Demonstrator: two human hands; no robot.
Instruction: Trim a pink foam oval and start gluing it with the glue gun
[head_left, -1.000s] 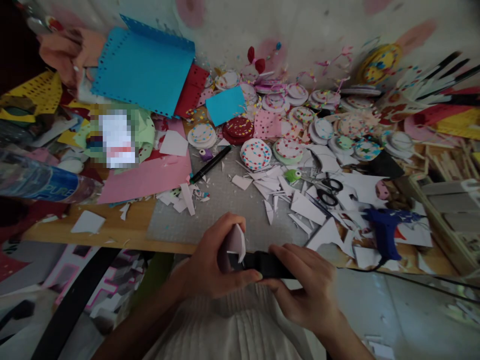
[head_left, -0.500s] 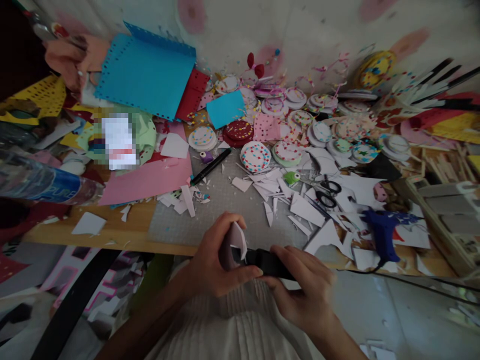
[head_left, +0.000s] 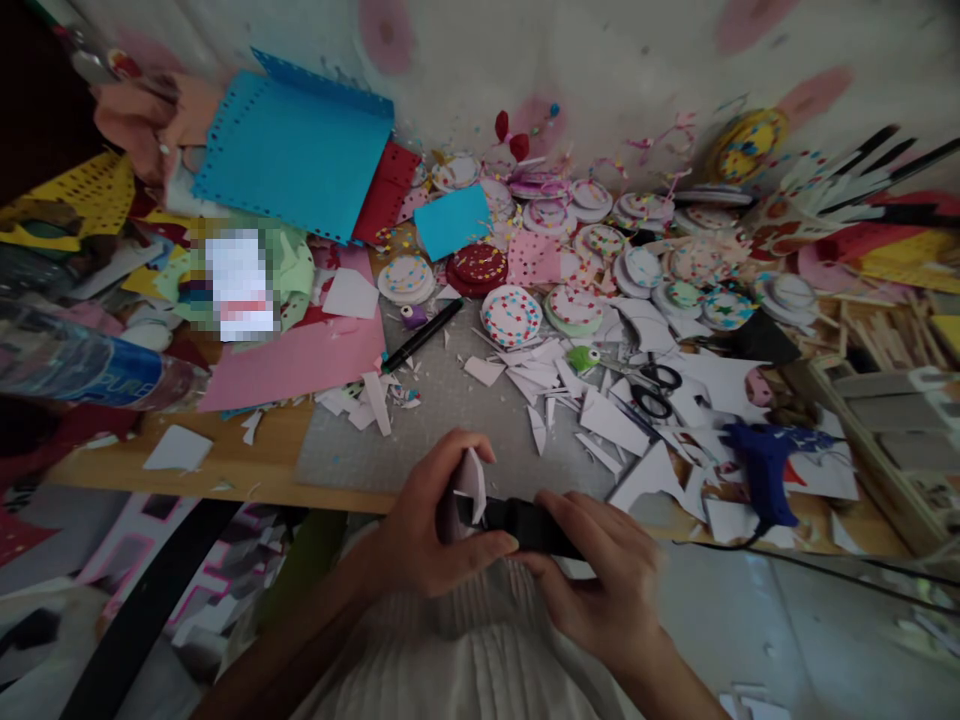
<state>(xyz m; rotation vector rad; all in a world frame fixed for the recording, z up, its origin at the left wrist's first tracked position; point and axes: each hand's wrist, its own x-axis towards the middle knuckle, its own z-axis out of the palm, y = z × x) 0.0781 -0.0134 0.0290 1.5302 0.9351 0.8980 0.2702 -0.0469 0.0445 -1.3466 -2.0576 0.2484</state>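
Below the wooden table's (head_left: 259,455) near edge, the left hand (head_left: 429,525) pinches a thin, bent white piece (head_left: 471,485) while the right hand (head_left: 607,560) grips a black oblong tool (head_left: 529,526) at it, apparently mid-trim, calling for steady pressure.

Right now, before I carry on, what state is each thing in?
Left hand, closed on the white piece.
White piece, held on edge, partly hidden.
Right hand, closed on the black tool.
Black tool, held, one end at the white piece.
Scissors, lying among scraps; how far open, unclear.
Glue gun, lying on its side; on or off, unclear.
Pen, lying down.
Blue sheet, far edge folded.
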